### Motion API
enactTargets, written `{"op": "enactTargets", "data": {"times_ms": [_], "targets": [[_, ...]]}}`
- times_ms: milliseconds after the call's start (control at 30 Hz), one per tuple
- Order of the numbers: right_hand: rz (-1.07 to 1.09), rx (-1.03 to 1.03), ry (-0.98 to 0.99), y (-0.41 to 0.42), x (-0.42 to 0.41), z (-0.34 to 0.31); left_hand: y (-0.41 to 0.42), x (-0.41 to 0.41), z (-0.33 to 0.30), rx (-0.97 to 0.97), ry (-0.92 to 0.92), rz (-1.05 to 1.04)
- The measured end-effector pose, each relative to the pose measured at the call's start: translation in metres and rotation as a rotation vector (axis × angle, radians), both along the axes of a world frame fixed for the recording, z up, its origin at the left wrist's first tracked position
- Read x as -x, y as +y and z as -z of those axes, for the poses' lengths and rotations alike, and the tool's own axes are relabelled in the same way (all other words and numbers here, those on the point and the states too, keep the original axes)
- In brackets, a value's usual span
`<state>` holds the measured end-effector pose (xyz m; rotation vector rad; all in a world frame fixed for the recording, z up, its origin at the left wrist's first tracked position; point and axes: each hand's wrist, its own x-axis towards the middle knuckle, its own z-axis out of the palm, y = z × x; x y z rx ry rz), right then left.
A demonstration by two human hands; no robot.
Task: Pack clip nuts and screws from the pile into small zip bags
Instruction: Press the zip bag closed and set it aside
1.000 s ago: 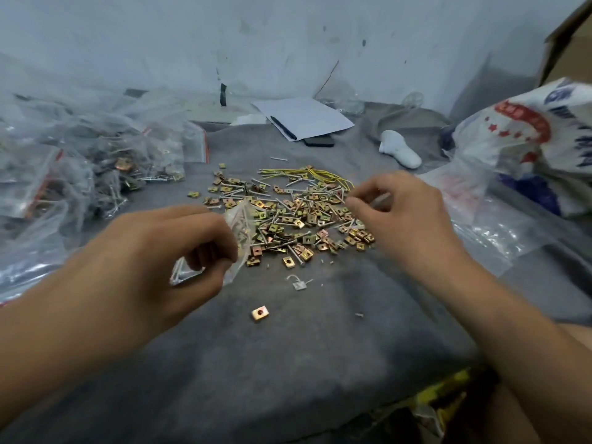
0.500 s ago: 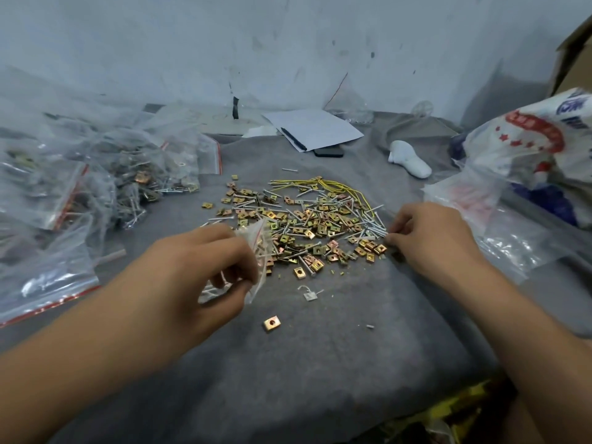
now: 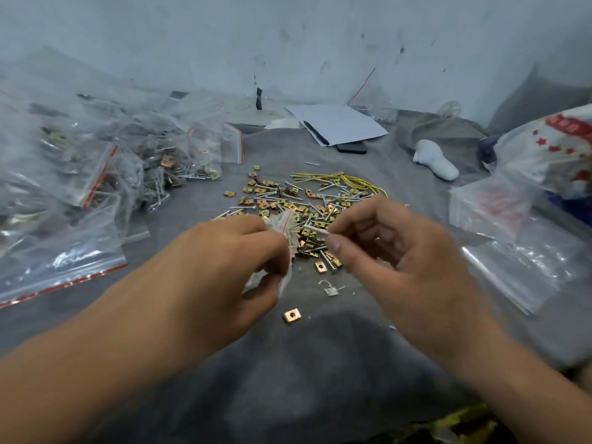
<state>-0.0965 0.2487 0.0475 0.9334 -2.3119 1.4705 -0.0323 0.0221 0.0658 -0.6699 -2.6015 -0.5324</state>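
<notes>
The left hand (image 3: 230,264) holds a small zip bag (image 3: 282,225), with its fingers curled tight round the thin plastic. The bag sticks up by the near edge of the pile (image 3: 304,203). The right hand (image 3: 394,251) pinches a thin silver screw (image 3: 315,230) between its thumb and first finger, and the screw's tip points at the bag's mouth. It looks like the screw is about to go into the bag. I cannot tell what is in the bag already, because the plastic is crumpled and partly hidden by the hand. The pile lies on a grey cloth (image 3: 288,363) that covers the desk, just past both hands. It is still big, with lots of gold clip nuts and silver screws mixed up, and some yellow wires (image 3: 352,181) at the far side. One clip nut (image 3: 291,315) lies alone, close to the person. On the left there is a big heap of filled bags (image 3: 96,165) with red strips, so a lot of packing seems done. On the right lies a stack of empty bags (image 3: 512,238), so I think many more bags still need filling. A white paper (image 3: 339,123) lies by the wall.
</notes>
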Motion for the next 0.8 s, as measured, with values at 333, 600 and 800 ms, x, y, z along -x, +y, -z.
{"op": "enactTargets", "data": {"times_ms": [333,600,800], "targets": [[0.002,-0.054,-0.114,-0.009,-0.003,0.016,0.006,0.001,0.004,-0.023,0.024,-0.003],[0.033,-0.144,0.040,-0.012,-0.008,0.010,0.009,0.000,0.006,-0.015,0.021,0.031],[0.013,-0.152,0.137,-0.016,-0.007,0.004,0.010,-0.002,0.003,0.001,0.052,0.058]]}}
